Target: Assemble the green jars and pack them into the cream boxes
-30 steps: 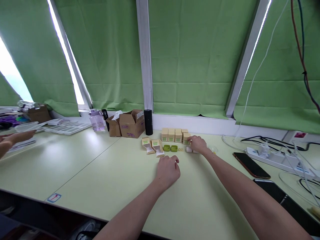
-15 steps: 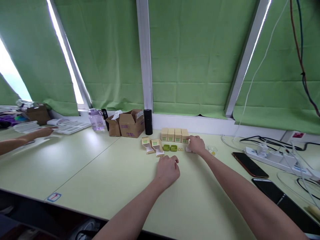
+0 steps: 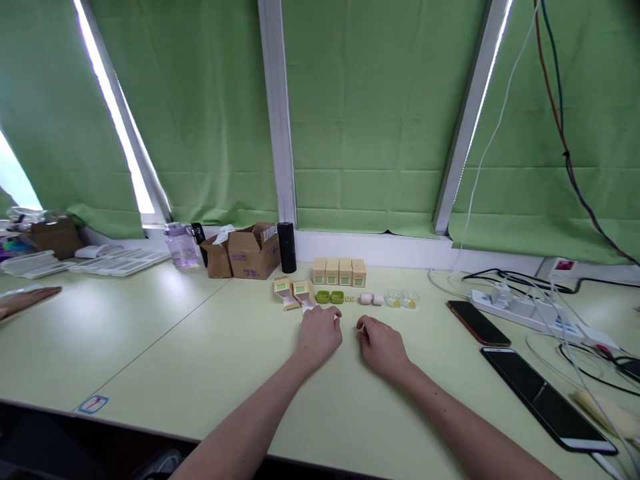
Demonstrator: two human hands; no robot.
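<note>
Just beyond the left hand [image 3: 320, 335] lie 2 opened boxes [image 3: 301, 291], nearer it than the right hand [image 3: 383, 343]. Both rest loosely curled, empty.

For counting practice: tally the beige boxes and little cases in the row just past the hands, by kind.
Upright beige boxes: 4
Opened beige boxes: 2
Green cases: 2
Pink cases: 2
Clear cases: 2
Total: 12

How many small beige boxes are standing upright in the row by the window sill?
4. The beige boxes stand side by side behind the green cases: leftmost, second, third, rightmost. None seems hidden.
</note>
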